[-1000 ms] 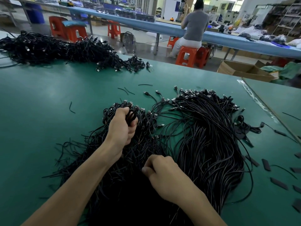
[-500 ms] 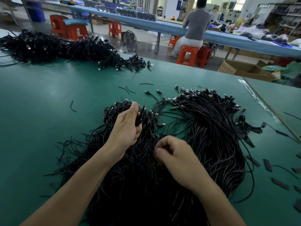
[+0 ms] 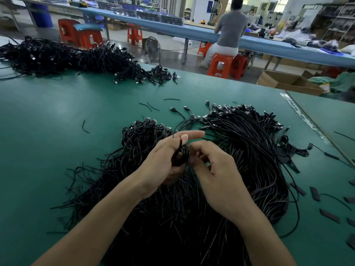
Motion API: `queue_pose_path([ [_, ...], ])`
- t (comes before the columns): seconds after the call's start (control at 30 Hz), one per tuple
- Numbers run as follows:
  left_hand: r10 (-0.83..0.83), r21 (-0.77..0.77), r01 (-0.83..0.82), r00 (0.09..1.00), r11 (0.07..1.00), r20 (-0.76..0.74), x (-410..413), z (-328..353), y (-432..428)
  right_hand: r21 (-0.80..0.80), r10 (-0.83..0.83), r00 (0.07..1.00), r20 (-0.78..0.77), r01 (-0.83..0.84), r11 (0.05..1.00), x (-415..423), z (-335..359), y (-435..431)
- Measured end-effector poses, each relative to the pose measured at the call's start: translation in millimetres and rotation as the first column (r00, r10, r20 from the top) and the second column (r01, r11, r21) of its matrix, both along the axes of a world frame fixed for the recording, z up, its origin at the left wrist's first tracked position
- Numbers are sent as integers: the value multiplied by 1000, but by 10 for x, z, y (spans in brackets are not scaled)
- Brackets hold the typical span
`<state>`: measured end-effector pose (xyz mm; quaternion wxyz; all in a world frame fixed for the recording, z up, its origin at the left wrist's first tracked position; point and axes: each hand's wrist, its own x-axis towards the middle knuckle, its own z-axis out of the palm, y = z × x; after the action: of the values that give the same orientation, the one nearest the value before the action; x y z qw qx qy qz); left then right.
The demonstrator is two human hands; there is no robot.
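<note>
The left hand (image 3: 163,160) grips a small coiled cable (image 3: 180,155), a tight ring of black loops held upright in the palm. The thumb lies along the ring and the forefinger points straight out to the right above it. The right hand (image 3: 217,169) is just beside it with its fingers curled inward. Its thumb and fingertips meet the right edge of the coil, though it is unclear whether they pinch a strand.

Both hands hover over a big heap of loose black cables (image 3: 249,150) that spreads across the green table (image 3: 48,131), with the plug ends bunched along its far side. A few flat black strips (image 3: 315,193) lie apart on the table to the right. A second long pile of cables (image 3: 67,58) runs along the table's far left edge.

Past the table's far right corner, an open cardboard box (image 3: 284,83) sits on the floor. From here only its flaps and inner walls show, so its contents cannot be made out. On the long blue bench behind, a row of dark crates (image 3: 163,16) stands side by side, too far off to tell what they hold. A person (image 3: 230,29) sits at that bench on an orange stool (image 3: 221,64).
</note>
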<state>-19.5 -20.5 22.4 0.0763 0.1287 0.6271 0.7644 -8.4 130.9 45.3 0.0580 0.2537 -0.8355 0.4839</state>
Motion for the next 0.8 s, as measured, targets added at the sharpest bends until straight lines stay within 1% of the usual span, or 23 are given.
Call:
queue_pose_path([
  [0.07, 19, -7, -20, 999, 1000, -30, 9, 4, -5, 64, 8, 1000, -28, -6, 998, 3, 47, 38],
  [0.13, 65, 13, -64, 997, 998, -47, 1, 2, -11, 122, -16, 999, -42, 21, 992, 7, 75, 67],
  [0.2, 115, 47, -112, 992, 993, -52, -5, 9, -13, 120, -55, 998, -11, 56, 991, 9, 80, 71],
  [0.3, 162, 53, -158, 982, 986, -93, -2, 10, 3, -2, -107, 987, 121, 108, 994, 20, 83, 30],
  [0.4, 195, 20, -194, 967, 981, -163, 24, 27, 22, -52, -91, 968, 233, 105, 993, 23, 88, -16],
  [0.5, 198, -28, -208, 957, 978, -212, 53, 58, 41, -161, -44, 956, 291, 94, 982, 11, 72, -53],
  [0.57, 210, -40, -224, 953, 974, -217, 70, 75, 52, -210, -53, 953, 297, 119, 970, -9, 64, -57],
  [0.67, 282, -14, -291, 936, 957, -211, 73, 77, 79, -195, -133, 967, 218, 177, 965, -33, 50, -45],
  [0.73, 347, 23, -349, 917, 937, -198, 64, 67, 107, -137, -220, 971, 90, 230, 963, -24, 41, -51],
  [0.8, 382, 77, -374, 908, 924, -173, 43, 52, 139, -50, -268, 959, -93, 264, 963, 8, 33, -75],
])
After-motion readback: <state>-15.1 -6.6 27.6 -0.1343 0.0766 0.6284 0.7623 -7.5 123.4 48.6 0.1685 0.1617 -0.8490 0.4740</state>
